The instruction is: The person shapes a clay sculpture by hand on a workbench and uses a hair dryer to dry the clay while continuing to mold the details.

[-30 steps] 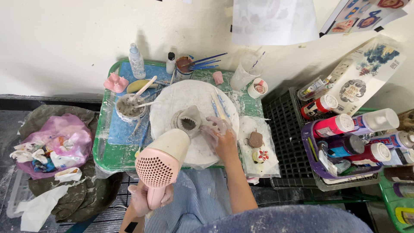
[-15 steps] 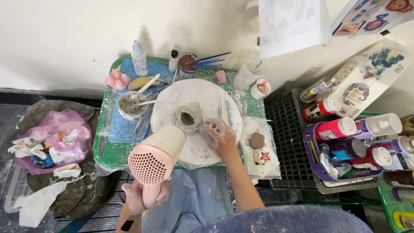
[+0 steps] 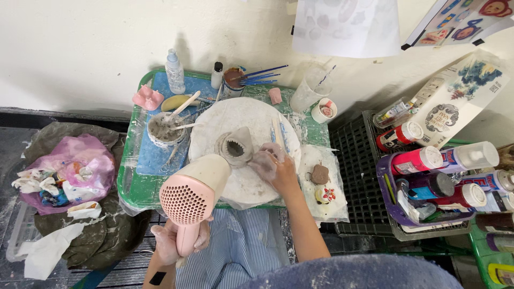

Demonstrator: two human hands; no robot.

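Observation:
My left hand grips the handle of a pink hair dryer, whose nozzle points at a small grey clay pot. The pot stands on a round white board on a green tray table. My right hand, smeared with clay, rests on the board just right of the pot, fingers loosely curled beside it. Thin blue tools lie on the board above that hand.
A bowl of grey slip with sticks, a spray bottle, a brush cup and a plastic cup stand on the tray. Small clay pieces lie at right. Paint bottles fill a purple basket. A pink bag sits left.
The dryer has moved a little closer to the pot. My right hand has stayed beside the pot on the board.

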